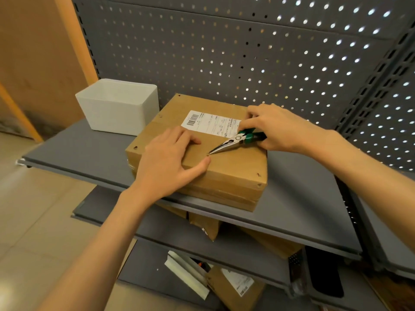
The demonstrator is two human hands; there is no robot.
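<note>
Your left hand (170,157) presses flat on the taped carton (224,173). Your right hand (272,127) grips green-handled pliers (233,141), tips shut on the seam. The white tub (119,106) behind shows no visible contents.

Beneath the fingers (190,139) lies a brown box (231,169) with a white barcoded label (208,123); green-handled silver pliers (235,141) sit between them.

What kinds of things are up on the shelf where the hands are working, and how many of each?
cardboard box: 1
pliers: 1
white tub: 1
Total: 3
</note>
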